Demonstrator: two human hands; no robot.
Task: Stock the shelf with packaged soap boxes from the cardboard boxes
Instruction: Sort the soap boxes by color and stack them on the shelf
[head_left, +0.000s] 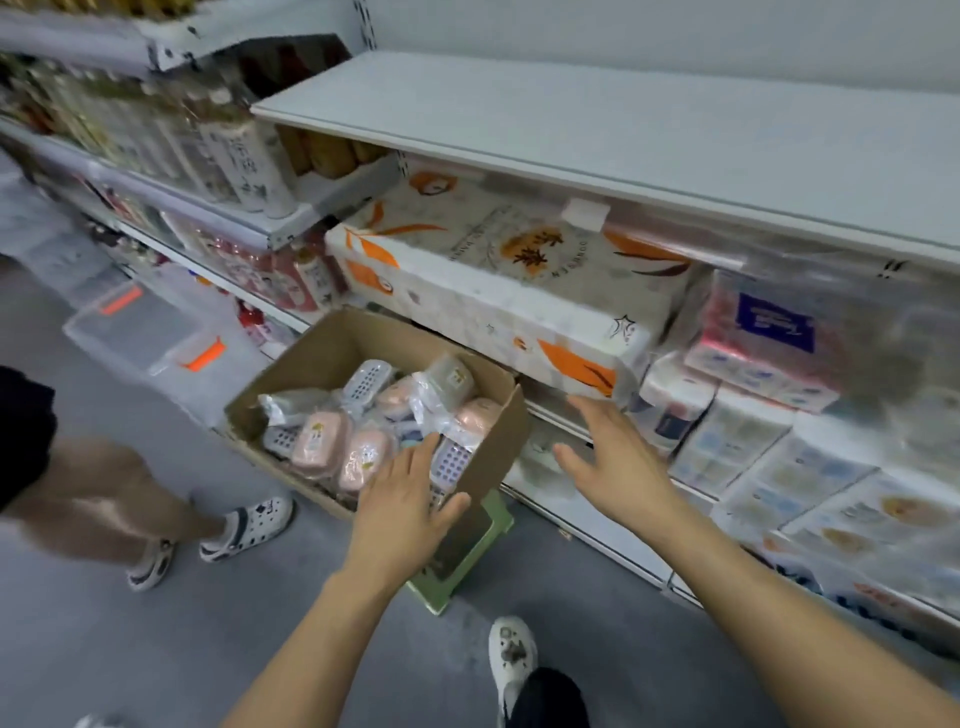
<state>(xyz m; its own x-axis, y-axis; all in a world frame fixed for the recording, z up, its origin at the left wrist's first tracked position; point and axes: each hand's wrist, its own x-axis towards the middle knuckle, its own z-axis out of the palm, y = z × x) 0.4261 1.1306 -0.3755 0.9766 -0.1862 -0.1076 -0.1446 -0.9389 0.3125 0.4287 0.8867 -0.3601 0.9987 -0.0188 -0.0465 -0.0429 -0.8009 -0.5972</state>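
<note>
Reaching over box (488, 441), nearly full of wrapped soap cases (318, 439); stocking looks barely begun. Left hand (402, 506) spread flat above them, right hand (605, 457) open beside, both empty. Shelf (623, 140) above bare.

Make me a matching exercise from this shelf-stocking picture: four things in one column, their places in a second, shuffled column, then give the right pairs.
Things
1. left hand
2. right hand
3. green stool
4. clear bin

Places
A. on the floor at the left, orange latches on its lid
B. under the cardboard box
C. open, over the box's near corner
D. open, in front of the lower shelf, right of the box

Pairs: 1-C, 2-D, 3-B, 4-A
</note>
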